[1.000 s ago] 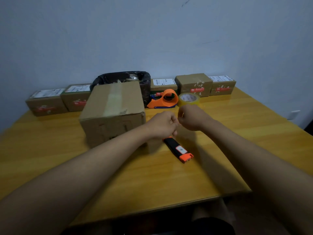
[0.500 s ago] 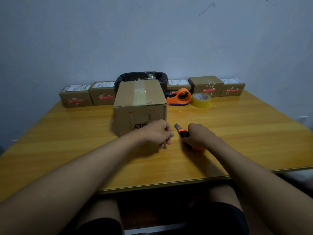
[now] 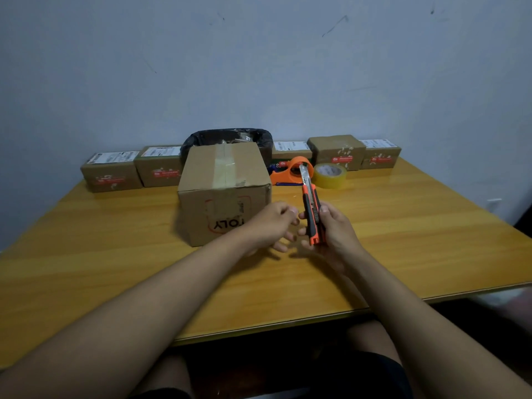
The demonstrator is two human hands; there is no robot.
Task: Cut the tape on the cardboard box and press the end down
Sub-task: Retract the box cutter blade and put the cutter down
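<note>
The cardboard box [image 3: 224, 191] stands on the table [image 3: 403, 226], left of the tape dispenser [image 3: 290, 174] and tape roll [image 3: 329, 175]. Small boxes [image 3: 110, 171] line the table's far edge behind them. The knife [image 3: 312, 211] is held right of the box.

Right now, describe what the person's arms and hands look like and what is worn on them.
Both forearms are bare with no sleeves in view. The left hand and right hand wear no gloves, and no rings, watch or bands show. Dark shorts show below the table edge.
</note>
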